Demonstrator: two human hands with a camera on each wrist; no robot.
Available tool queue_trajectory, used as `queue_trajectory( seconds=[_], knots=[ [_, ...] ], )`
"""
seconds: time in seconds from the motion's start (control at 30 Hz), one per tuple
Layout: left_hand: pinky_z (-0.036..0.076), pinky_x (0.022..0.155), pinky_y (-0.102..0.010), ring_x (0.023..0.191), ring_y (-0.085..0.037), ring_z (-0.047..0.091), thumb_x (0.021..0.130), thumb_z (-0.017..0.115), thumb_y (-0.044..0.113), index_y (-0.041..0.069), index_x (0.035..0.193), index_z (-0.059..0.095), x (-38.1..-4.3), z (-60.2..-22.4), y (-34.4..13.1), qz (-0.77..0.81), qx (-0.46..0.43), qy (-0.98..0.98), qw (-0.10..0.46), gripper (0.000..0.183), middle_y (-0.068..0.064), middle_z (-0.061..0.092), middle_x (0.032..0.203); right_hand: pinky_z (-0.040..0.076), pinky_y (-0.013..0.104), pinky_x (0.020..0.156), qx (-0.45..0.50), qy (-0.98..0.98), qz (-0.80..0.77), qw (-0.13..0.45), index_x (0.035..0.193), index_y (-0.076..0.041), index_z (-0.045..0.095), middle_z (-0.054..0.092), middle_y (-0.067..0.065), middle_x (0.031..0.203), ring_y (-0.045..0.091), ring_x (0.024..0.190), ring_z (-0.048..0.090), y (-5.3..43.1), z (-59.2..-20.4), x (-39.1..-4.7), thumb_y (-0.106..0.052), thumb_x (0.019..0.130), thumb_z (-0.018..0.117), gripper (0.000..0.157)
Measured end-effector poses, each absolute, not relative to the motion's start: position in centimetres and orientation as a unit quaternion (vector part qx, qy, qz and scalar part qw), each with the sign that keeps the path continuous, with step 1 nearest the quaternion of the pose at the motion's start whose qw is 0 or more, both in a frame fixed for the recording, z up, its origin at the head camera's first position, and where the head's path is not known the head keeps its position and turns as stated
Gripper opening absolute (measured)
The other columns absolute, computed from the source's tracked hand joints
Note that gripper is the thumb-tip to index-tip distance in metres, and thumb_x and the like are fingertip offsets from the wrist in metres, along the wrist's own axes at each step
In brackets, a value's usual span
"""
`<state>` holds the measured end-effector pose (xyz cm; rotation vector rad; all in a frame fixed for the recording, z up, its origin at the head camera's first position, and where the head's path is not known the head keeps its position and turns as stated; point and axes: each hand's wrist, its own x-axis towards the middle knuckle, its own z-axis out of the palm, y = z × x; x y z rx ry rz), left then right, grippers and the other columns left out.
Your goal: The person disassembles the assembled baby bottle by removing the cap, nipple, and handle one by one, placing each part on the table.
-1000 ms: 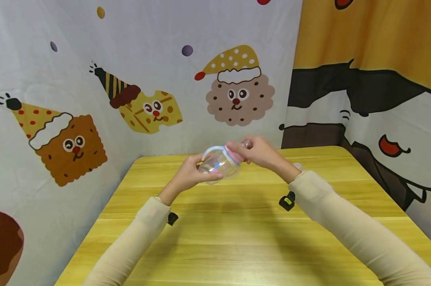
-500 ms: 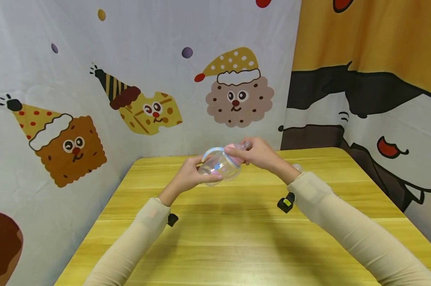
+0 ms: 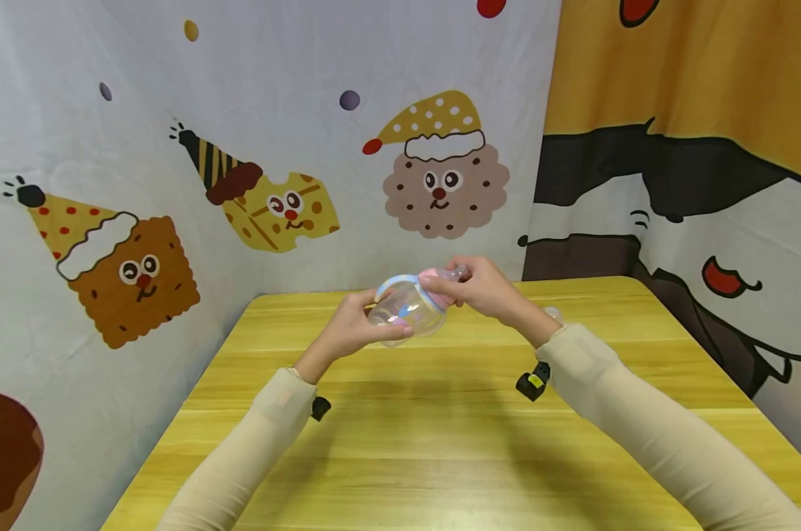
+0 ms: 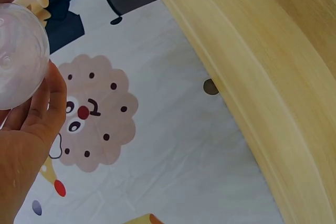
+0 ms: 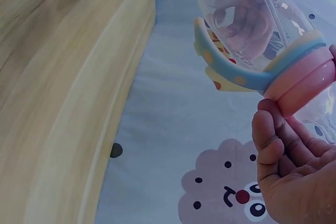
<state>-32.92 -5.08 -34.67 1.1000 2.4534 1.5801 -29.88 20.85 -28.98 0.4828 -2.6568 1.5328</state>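
Observation:
A clear baby bottle (image 3: 410,308) is held tilted above the table, with its teat end up and to the right. My left hand (image 3: 352,322) grips the base end of the body, thumb along the near side; the bottle's rounded base (image 4: 21,56) faces the left wrist view. My right hand (image 3: 487,289) pinches the pink collar (image 5: 302,85) below the teat (image 3: 462,272). A blue and cream handle (image 5: 231,69) curves out from beside the collar. A thin straw shows through the clear wall in the right wrist view.
A wooden table (image 3: 400,457) spreads under both arms. Partly hidden behind the right wrist is a small clear rounded thing (image 3: 553,312) on the table. Printed cloth (image 3: 294,59) hangs along the table's back and sides.
My right thumb has shifted slightly down across the pink collar, so more of the collar shows above it. The left hand and bottle stay nearly in place.

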Motion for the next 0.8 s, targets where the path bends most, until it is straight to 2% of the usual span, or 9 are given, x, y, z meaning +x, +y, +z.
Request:
queue_trajectory(
  seconds=[0.27,0.4,0.57,0.7,0.8],
  knots=[
    [0.058,0.063,-0.038,0.077,-0.022,0.068,0.073,0.086,0.04,0.023,0.11,0.069,-32.77,-34.6,-5.14,0.499,0.356,0.79,0.014,0.044,-0.002,0.069,0.097,0.042,0.029,0.05,0.159,-0.854,0.494,0.022,0.089,-0.013,0.066,0.063,0.008,0.077,0.025,0.064,0.051,21.05,-29.49,-29.85,-0.056,0.082,0.071,0.045],
    [0.058,0.066,-0.037,0.081,-0.022,0.068,0.072,0.086,0.04,0.023,0.111,0.069,-32.87,-34.6,-5.12,0.495,0.357,0.792,0.012,0.045,0.0,0.069,0.098,0.042,0.029,0.05,0.162,-0.853,0.496,0.022,0.089,-0.012,0.066,0.064,0.008,0.077,0.022,0.063,0.05,21.1,-29.57,-29.9,-0.055,0.083,0.071,0.043],
    [0.057,0.064,-0.036,0.078,-0.019,0.068,0.072,0.086,0.041,0.021,0.107,0.069,-32.94,-34.63,-5.07,0.483,0.361,0.798,0.004,0.044,0.0,0.07,0.095,0.044,0.029,0.051,0.167,-0.851,0.498,0.022,0.091,-0.012,0.067,0.064,0.008,0.078,0.024,0.064,0.051,21.17,-29.73,-29.91,-0.053,0.084,0.071,0.042],
    [0.058,0.065,-0.034,0.079,-0.018,0.069,0.074,0.086,0.035,0.016,0.107,0.071,-32.87,-34.92,-5.14,0.492,0.354,0.795,0.015,0.04,-0.002,0.071,0.094,0.051,0.031,0.061,0.195,-0.844,0.499,0.013,0.104,-0.011,0.067,0.067,0.007,0.086,0.022,0.072,0.058,21.37,-29.85,-29.89,-0.045,0.084,0.074,0.04],
    [0.058,0.068,-0.035,0.082,-0.02,0.069,0.077,0.084,0.027,0.011,0.11,0.071,-32.6,-35.2,-5.3,0.511,0.34,0.788,0.037,0.04,-0.005,0.072,0.097,0.054,0.032,0.066,0.227,-0.844,0.486,0.006,0.115,-0.013,0.066,0.07,0.005,0.091,0.022,0.076,0.063,21.48,-29.58,-29.84,-0.04,0.083,0.077,0.044]
  ],
)
